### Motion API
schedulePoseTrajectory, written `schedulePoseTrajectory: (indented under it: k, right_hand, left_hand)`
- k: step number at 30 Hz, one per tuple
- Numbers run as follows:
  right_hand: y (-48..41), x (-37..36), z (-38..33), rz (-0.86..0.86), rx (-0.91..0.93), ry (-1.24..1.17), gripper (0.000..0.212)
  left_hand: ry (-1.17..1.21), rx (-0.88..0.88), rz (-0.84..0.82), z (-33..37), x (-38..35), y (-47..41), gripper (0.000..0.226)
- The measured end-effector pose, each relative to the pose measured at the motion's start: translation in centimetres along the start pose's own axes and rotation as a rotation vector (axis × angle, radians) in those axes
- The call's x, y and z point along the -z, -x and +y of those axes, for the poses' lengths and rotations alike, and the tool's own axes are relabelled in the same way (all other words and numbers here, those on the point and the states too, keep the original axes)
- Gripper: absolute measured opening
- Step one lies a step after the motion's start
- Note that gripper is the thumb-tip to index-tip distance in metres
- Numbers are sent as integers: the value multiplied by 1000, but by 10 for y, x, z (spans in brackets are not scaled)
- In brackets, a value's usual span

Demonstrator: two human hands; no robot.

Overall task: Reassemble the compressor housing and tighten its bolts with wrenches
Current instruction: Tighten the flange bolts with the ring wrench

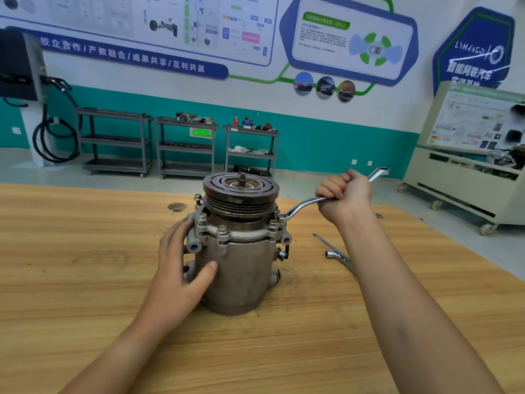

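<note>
Workshop vibes here: white wall (pixel 369 109) with a teal band (pixel 326 149) along the bottom and big blue-green posters (pixel 159 24) up top. Way beyond the left hand (pixel 179 268), three grey metal carts (pixel 186 147) stand in a row, with clutter I can't really make out. Further left, a black cable (pixel 45 116) hangs coiled off a dark wall box (pixel 17 66). Past the right hand (pixel 345 194), there's a beige cabinet (pixel 460 172) on casters. Pale grey floor (pixel 56 172), wooden table (pixel 85 251) under both hands.

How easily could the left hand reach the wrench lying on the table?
Probably not. The left hand braces the compressor on its left; the spare wrench lies on the table beyond its right side, so the compressor and right forearm stand in the way. The right hand, gripping the ring wrench, is nearer.
</note>
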State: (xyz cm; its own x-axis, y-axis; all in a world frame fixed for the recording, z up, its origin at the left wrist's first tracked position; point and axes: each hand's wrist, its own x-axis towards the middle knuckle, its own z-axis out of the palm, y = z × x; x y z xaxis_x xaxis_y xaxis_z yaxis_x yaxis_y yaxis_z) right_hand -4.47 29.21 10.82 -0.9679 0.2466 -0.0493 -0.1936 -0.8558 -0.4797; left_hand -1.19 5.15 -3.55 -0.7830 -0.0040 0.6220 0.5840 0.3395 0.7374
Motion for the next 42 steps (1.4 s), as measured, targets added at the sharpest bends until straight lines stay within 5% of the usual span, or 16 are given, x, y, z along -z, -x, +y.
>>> schedulePoseTrajectory:
  k: [12, 21, 31, 42]
  right_hand:
    - [-13, 29, 5, -3, -91, -148, 63]
    - [35, 43, 14, -81, 263, -105, 54]
    - [96, 58, 58, -265, 789, 516, 53]
    - [106, 49, 106, -299, 1175, 722, 29]
  left_hand:
    - [-10, 7, 4, 4, -1, 0, 68]
    - [-24, 3, 34, 4, -2, 3, 72]
    - [-61, 13, -37, 8, 0, 3, 79]
    - [-33, -17, -31, 4, -3, 2, 90]
